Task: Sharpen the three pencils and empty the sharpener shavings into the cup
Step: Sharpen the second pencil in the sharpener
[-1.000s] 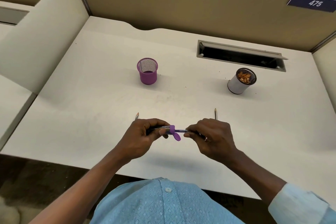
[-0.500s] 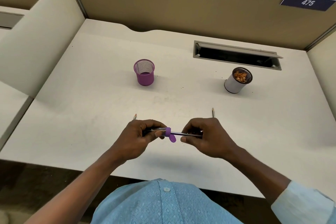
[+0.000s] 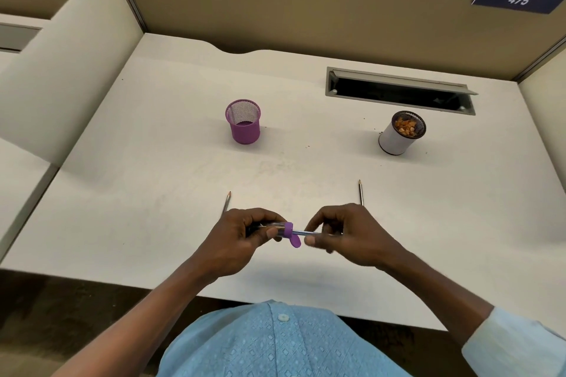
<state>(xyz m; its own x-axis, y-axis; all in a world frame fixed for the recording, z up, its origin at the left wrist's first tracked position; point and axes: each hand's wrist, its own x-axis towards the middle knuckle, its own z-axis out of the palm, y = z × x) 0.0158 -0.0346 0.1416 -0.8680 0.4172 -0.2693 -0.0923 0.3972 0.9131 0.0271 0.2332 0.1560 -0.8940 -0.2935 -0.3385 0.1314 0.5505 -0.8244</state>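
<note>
My left hand grips a clear sharpener with a purple cap, whose small purple flap hangs below. My right hand pinches a dark pencil that lies level and is pushed into the sharpener's cap. Both hands hover over the near middle of the white desk. Two more pencils lie on the desk, tips pointing away: one just past my left hand, one just past my right hand. A white cup holding orange-brown shavings stands at the far right.
A purple mesh pencil holder stands at the far middle-left. A recessed cable slot with an open lid lies behind the white cup. Beige partitions wall the desk at the back and on both sides. A few shaving crumbs dot the desk near the cup.
The hands stay in the same spot with pencil and sharpener together. My right fingers have shifted their hold on the pencil; the view has tilted slightly.
</note>
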